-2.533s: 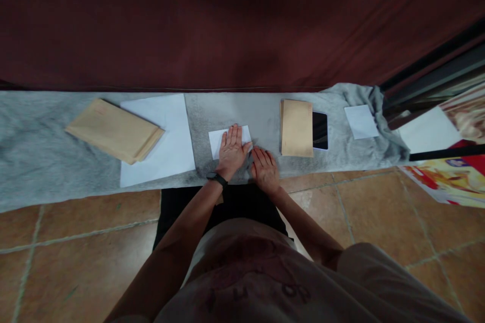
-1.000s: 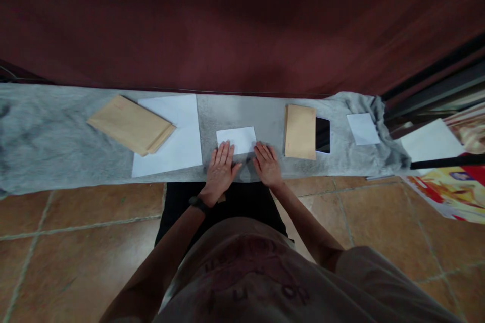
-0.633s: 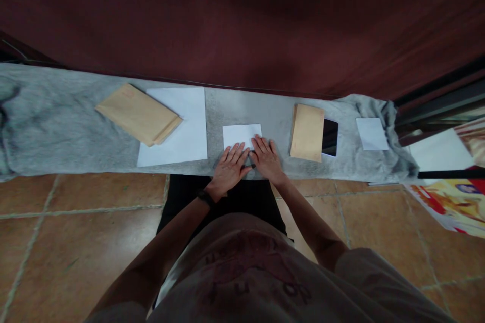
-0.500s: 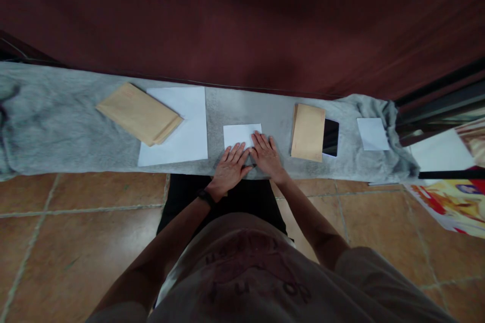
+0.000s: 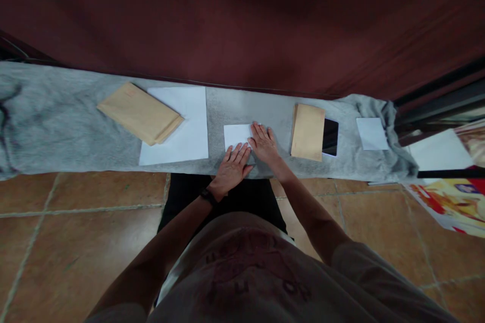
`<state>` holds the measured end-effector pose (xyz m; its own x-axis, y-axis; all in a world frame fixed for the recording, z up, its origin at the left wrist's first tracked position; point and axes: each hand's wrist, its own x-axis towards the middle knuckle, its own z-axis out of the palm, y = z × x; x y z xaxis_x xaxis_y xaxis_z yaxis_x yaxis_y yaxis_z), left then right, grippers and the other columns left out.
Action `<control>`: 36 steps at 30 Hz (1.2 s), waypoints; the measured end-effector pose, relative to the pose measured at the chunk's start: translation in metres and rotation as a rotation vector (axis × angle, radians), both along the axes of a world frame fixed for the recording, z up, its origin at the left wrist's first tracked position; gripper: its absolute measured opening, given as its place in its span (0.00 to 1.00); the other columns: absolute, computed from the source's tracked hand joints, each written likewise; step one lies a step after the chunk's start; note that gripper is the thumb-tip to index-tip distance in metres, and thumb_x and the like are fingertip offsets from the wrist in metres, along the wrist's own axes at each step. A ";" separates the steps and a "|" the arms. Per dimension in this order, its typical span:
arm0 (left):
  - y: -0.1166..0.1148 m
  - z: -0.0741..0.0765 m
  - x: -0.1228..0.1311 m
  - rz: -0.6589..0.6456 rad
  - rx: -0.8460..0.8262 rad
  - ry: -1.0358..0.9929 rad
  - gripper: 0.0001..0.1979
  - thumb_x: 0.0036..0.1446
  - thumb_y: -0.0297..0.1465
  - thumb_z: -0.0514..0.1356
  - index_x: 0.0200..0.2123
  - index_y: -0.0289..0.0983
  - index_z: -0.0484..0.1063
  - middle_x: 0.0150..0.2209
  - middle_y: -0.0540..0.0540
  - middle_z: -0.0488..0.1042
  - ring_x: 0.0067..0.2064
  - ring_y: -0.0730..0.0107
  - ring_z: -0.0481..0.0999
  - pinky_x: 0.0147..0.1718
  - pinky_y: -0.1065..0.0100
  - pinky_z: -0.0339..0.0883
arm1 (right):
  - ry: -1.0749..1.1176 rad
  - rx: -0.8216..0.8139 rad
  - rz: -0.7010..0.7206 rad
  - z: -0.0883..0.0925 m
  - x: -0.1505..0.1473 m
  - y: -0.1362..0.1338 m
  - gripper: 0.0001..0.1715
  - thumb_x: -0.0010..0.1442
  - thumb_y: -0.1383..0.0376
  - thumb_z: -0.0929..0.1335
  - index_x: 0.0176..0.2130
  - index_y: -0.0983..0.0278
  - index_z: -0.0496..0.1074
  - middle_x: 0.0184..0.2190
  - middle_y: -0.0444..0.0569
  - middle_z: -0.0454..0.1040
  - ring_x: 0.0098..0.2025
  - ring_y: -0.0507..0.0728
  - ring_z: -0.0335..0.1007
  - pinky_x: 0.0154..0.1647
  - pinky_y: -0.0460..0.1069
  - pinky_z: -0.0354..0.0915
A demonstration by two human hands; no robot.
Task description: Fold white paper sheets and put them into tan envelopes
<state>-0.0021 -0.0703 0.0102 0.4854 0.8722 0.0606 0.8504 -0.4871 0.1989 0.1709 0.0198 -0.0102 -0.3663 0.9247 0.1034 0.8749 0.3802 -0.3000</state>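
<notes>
A small folded white paper (image 5: 235,136) lies on the grey cloth (image 5: 56,121) in front of me. My right hand (image 5: 264,144) lies flat over the paper's right half, fingers stretched out and together. My left hand (image 5: 233,169), with a dark band on its wrist, rests flat just below the paper, its fingertips at the paper's near edge. Neither hand grips anything.
To the left lie a stack of brown envelopes (image 5: 140,113) and a large white sheet (image 5: 184,131). To the right are another brown envelope stack (image 5: 308,131), a dark phone (image 5: 330,137) and a small white paper (image 5: 372,133). A dark red curtain (image 5: 242,20) hangs behind; terracotta floor tiles (image 5: 76,242) lie below.
My right hand has slid forward onto the folded paper's right half. My left hand came off the paper earlier and now rests at its near edge. The camera view shifted slightly.
</notes>
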 end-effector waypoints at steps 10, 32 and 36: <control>-0.001 0.000 0.000 0.013 -0.004 -0.009 0.32 0.72 0.41 0.48 0.73 0.33 0.51 0.74 0.39 0.53 0.75 0.52 0.47 0.73 0.46 0.39 | 0.002 0.031 -0.013 -0.001 -0.001 -0.008 0.33 0.75 0.58 0.55 0.74 0.66 0.51 0.75 0.55 0.50 0.76 0.62 0.45 0.76 0.66 0.39; -0.002 0.001 0.002 0.032 -0.006 -0.029 0.33 0.72 0.42 0.47 0.72 0.28 0.52 0.74 0.33 0.47 0.76 0.52 0.44 0.73 0.48 0.39 | -0.015 0.032 0.065 0.008 0.012 -0.072 0.33 0.75 0.55 0.57 0.73 0.63 0.52 0.73 0.52 0.53 0.75 0.61 0.48 0.77 0.64 0.41; -0.001 0.001 0.001 0.052 -0.025 -0.046 0.32 0.73 0.41 0.44 0.73 0.30 0.52 0.75 0.35 0.48 0.76 0.55 0.44 0.73 0.48 0.39 | -0.013 0.026 0.066 0.007 0.015 -0.078 0.32 0.75 0.57 0.58 0.73 0.62 0.53 0.73 0.51 0.54 0.75 0.61 0.50 0.76 0.64 0.43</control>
